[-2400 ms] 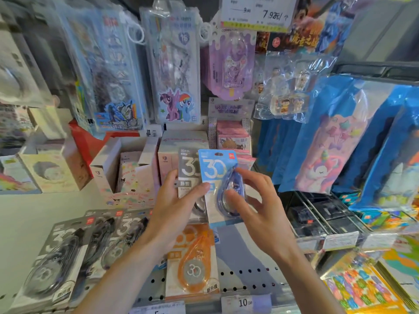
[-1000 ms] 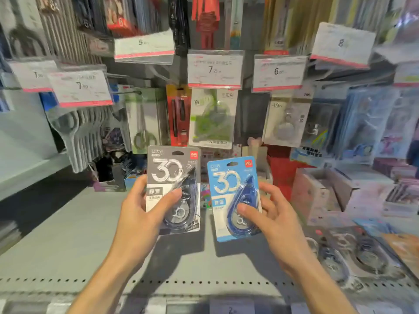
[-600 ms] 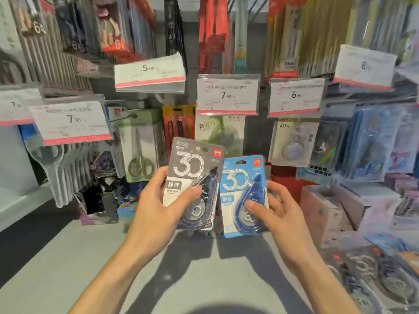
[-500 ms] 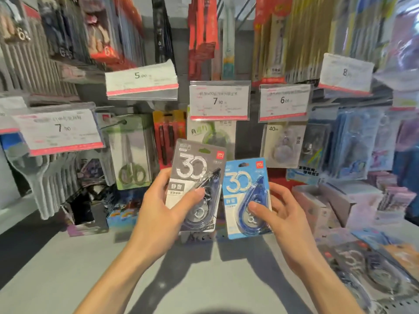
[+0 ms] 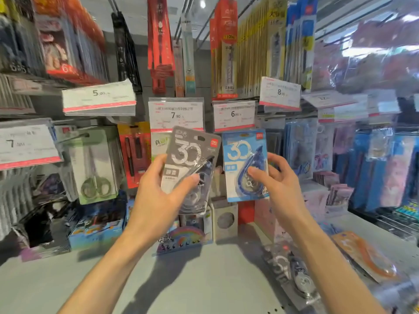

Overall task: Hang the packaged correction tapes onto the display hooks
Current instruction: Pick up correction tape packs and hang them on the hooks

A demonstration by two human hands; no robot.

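View has tilted up since earlier; both packs raised to the price tags. Left hand [image 5: 158, 200] grips grey correction tape pack [image 5: 190, 164] below the 7.90 tag [image 5: 176, 114]; right hand [image 5: 278, 184] pinches blue correction tape pack [image 5: 243, 155] under the 6.00 tag [image 5: 234, 115].

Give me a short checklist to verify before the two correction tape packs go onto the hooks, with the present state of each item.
1. Left hand grips the grey pack: ok.
2. Right hand grips the blue pack: ok.
3. Hang hole at the top of the grey pack is uncovered: ok.
4. Hang hole of the blue pack: cannot tell, blurred.
5. Free hook behind the 7.90 price tag: cannot tell, hidden.
6. Packs upright: blue ok; grey tilted, not ok.
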